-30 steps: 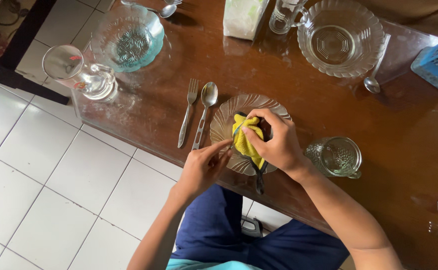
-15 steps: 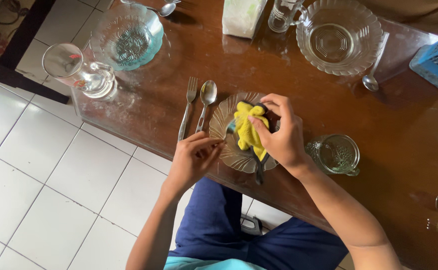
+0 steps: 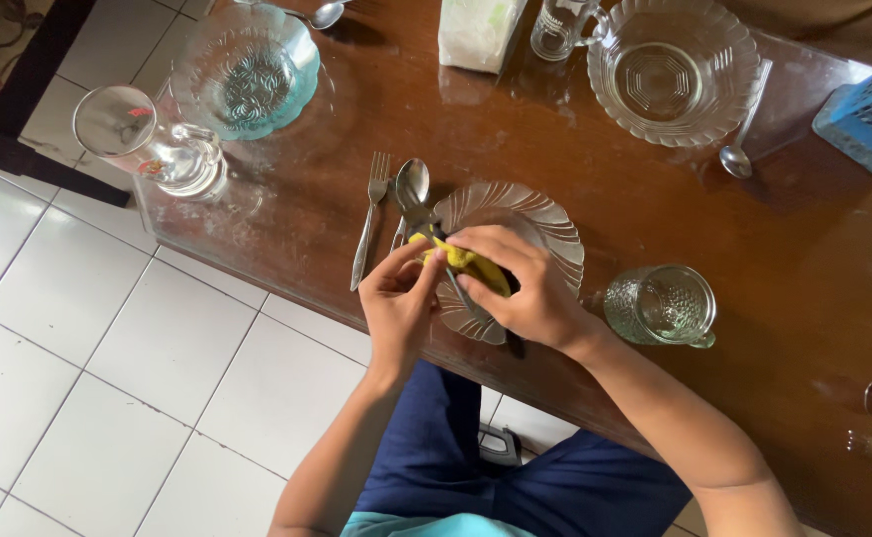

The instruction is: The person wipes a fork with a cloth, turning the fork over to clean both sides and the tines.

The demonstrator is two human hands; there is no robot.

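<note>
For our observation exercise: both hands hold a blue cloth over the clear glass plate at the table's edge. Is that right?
Not quite: the cloth is yellow, not blue, as the head view shows. The left hand and right hand do hold it over the clear glass plate at the table's edge.

Your yellow cloth (image 3: 466, 263) was bunched up, pinched between both of your hands at the near left rim of the scalloped clear glass plate (image 3: 540, 221). That plate lay flat on the tabletop (image 3: 516, 129), close to its near edge.
</note>
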